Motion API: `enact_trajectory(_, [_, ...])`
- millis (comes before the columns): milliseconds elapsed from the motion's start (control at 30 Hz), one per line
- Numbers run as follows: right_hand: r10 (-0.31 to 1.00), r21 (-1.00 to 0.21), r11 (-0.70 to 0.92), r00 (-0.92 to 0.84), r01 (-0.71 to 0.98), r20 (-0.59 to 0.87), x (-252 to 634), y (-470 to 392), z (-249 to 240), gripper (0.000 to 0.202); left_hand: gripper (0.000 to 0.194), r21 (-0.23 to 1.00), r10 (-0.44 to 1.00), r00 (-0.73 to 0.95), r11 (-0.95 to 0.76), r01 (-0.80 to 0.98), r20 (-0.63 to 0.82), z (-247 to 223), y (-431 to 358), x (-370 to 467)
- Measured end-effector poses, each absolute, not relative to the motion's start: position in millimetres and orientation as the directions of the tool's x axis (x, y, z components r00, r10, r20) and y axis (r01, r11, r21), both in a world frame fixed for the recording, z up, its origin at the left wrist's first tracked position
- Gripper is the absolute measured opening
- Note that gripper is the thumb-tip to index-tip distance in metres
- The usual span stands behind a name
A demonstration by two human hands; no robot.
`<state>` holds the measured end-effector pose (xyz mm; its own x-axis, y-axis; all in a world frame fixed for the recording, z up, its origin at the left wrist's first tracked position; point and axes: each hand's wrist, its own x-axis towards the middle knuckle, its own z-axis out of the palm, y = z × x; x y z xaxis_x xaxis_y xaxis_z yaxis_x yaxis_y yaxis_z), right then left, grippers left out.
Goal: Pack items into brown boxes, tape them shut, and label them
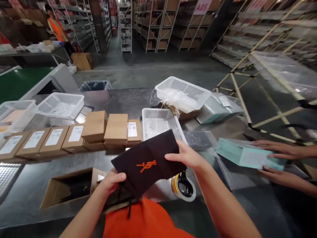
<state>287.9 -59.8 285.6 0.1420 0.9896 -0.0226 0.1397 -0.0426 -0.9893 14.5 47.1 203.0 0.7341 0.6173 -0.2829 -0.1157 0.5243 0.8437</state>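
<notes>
Where the metal table starts on your left, a row of small brown boxes runs along it, with white labels on many of them. A white basket sits behind the row, with small white papers in it. In front of the row is an open cardboard box with something black inside.

Next comes your left hand, narrow on the lower left end of the black bag, thumb on the front and fingers mostly hidden behind. The bag is tilted, up in front of your orange clothes, with orange letters facing you and a dark string hanging down. Your right hand holds its right end, thumb on the front, other fingers mostly hidden behind.

Just past the bag is an empty-looking white mesh basket, and a higher basket behind it holds white plastic. A roll of tape lies below your right hand. At the far right, another person's hands hold a pale teal box.
</notes>
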Motion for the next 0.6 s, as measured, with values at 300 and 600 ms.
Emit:
enact_trajectory(300, [0.94, -0.852, 0.072, 0.249, 0.519, 0.231, 205.5, -28.3, 224.5, 0.057, 0.058, 0.577, 0.635, 0.659, 0.736, -0.356, -0.404, 211.5, 7.5, 65.9])
enact_trajectory(600, [0.972, -0.834, 0.205, -0.008, 0.512, 0.234, 163.5, -46.0, 187.7, 0.086, 0.07, 0.849, 0.582, 0.705, 0.526, 0.052, -0.404, 231.7, 17.8, 41.0])
